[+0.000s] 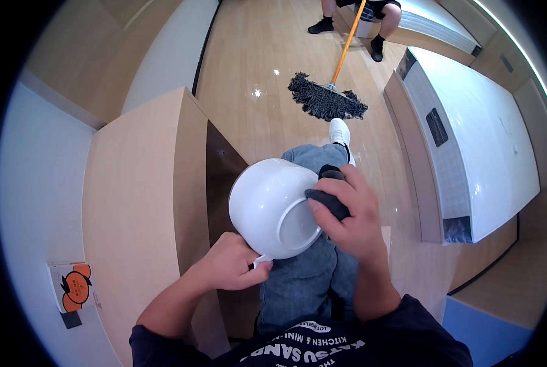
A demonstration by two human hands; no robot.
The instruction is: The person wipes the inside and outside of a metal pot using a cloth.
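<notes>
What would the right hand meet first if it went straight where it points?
Probably the white pot: the dark cloth in the right hand seems to touch it, though depth is unclear.

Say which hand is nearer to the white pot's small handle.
Left. The left hand holds the handle; the right hand is farther off, at the right side of the pot, holding a dark cloth.
</notes>
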